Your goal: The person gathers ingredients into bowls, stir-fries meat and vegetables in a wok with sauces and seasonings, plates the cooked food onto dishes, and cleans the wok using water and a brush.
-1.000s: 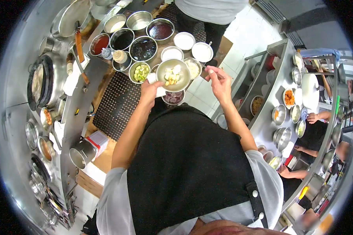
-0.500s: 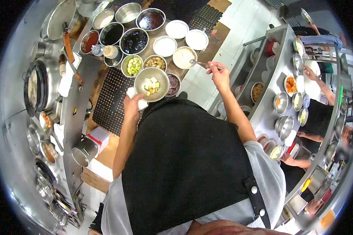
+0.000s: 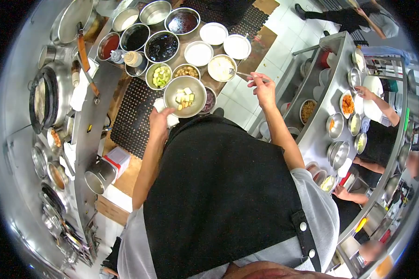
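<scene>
My left hand [image 3: 160,122] grips the near left rim of a metal bowl [image 3: 198,96], with a white cloth [image 3: 172,120] against it. Pale chopped pieces [image 3: 185,98] lie inside the bowl. Between the fingers of my right hand [image 3: 265,90] is the handle of a spoon [image 3: 243,74], whose tip rests in a bowl of pale minced food [image 3: 221,69]. Beyond the held bowl are a bowl of chopped green vegetable [image 3: 161,76] and a bowl of light brown pieces [image 3: 187,70]. A bowl of purple slices [image 3: 209,101] is partly hidden behind it.
Bowls of dark sauce [image 3: 161,46], red sauce [image 3: 109,45] and white powder [image 3: 199,53] stand farther back, near a squeeze bottle [image 3: 133,58]. Stoves with pans [image 3: 56,97] line the left. At right, co-workers' hands [image 3: 368,93] are over a steel counter [image 3: 312,144] with bowls.
The held bowl has moved left and toward me, uncovering the light brown pieces. The spoon and the pale minced food have come into clearer view. Another person has appeared at the upper right.
</scene>
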A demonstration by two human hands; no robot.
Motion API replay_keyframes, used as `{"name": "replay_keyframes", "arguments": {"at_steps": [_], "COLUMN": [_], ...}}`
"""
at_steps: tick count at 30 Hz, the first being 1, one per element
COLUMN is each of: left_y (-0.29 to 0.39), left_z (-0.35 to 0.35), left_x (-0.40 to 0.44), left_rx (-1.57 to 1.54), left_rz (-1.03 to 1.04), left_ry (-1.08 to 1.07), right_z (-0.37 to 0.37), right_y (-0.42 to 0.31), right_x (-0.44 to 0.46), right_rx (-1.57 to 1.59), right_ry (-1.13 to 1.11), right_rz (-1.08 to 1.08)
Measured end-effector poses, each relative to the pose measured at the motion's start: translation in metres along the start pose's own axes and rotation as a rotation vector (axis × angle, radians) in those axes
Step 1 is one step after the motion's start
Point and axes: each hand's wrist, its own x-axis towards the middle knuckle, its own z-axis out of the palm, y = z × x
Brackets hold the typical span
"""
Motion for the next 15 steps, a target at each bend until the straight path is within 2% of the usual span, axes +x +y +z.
{"name": "replay_keyframes", "arguments": {"at_steps": [6,11,15], "left_y": [0.001,0.004,0.008], "left_z": [0.007,0.012,0.014], "left_x": [0.006,0.003,-0.006], "left_rx": [-0.003,0.008,0.010], "left_rz": [-0.002,-0.005,-0.005], "left_ry": [-0.007,-0.001,0.017], "right_z": [-0.006,0.007,0.009], "right_y": [0.003,0.014,0.013], "right_x": [0.004,0.007,0.007], "right_rx": [0.078,-0.077,-0.078], "right_ry": [0.016,-0.046,-0.074], "right_rz": [0.056,-0.075,-0.053]}}
